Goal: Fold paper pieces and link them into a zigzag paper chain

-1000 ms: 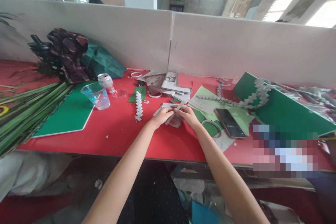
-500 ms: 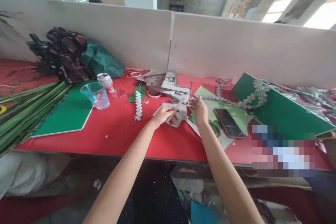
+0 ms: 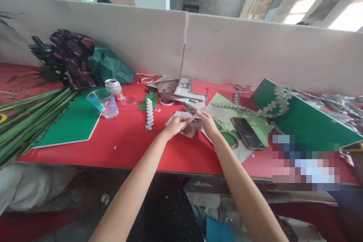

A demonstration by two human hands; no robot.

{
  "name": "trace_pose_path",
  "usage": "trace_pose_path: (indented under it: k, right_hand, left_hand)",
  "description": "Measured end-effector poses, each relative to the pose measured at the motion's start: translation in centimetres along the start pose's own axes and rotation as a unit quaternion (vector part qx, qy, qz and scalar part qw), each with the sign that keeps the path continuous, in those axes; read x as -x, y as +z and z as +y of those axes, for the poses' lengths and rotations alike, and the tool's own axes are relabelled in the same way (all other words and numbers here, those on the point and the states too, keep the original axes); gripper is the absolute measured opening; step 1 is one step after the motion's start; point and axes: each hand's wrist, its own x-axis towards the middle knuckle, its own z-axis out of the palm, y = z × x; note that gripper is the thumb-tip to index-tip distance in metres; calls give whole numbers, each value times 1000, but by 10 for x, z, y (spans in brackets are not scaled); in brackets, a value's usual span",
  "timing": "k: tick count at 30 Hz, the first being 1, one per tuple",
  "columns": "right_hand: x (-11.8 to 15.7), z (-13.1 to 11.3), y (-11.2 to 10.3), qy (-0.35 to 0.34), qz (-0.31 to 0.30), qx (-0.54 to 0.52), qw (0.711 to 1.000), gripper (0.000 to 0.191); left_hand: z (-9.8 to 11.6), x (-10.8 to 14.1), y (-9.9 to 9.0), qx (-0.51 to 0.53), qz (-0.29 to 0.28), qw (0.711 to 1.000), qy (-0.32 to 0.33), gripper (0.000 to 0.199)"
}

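My left hand (image 3: 179, 124) pinches a narrow pale paper strip (image 3: 194, 117) above the middle of the red table. At the strip's other end is my right hand (image 3: 207, 123), fingers closed on it. Beneath both hands lies a crumpled printed paper (image 3: 188, 133), partly hidden by them. A short zigzag chain of folded white paper (image 3: 149, 115) lies left of my left hand. To the right, a longer paper chain (image 3: 265, 112) runs over light green paper and up onto a green board (image 3: 303, 121).
A phone (image 3: 247, 132) and a tape roll (image 3: 231, 138) lie right of my hands. Stacked paper sheets (image 3: 188, 90) sit behind them. A plastic cup (image 3: 103, 104), a can (image 3: 114, 87) and long green leaves (image 3: 42, 117) are on the left. A white partition (image 3: 255, 49) stands behind.
My right hand has moved left and closed on the paper strip beside my left hand. The red-handled thing by the crumpled paper is now covered. My left hand stays nearly in place.
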Motion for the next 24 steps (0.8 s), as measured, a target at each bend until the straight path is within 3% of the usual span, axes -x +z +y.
trace_pose_path:
  k: [1,2,3,6,8,14,20,24]
  right_hand:
    - [2,-1,3,26,-52,2,998,52]
    - [3,-1,5,40,-66,1,997,52]
    - [3,-1,6,38,-42,-5,998,52]
    - [0,1,-1,-9,110,-40,993,55]
    - [-4,2,-7,-28,142,-73,987,56]
    - [-2,-2,-3,-58,64,-74,994,46]
    - [0,0,-5,-26,116,-35,992,33]
    - [0,3,-7,-48,143,49,987,25]
  left_hand:
    - [0,0,0,2,1,1000,0,31]
    - [0,0,1,3,-1,1000,1,30]
    - [1,-1,1,4,-4,1000,2,30]
    - [1,0,2,2,-24,1000,5,32]
    - [0,0,1,1,-23,1000,2,34]
    - [1,0,2,19,12,1000,-4,38]
    - [9,5,4,62,-97,992,-56,46]
    - [10,7,1,92,-107,988,-54,46]
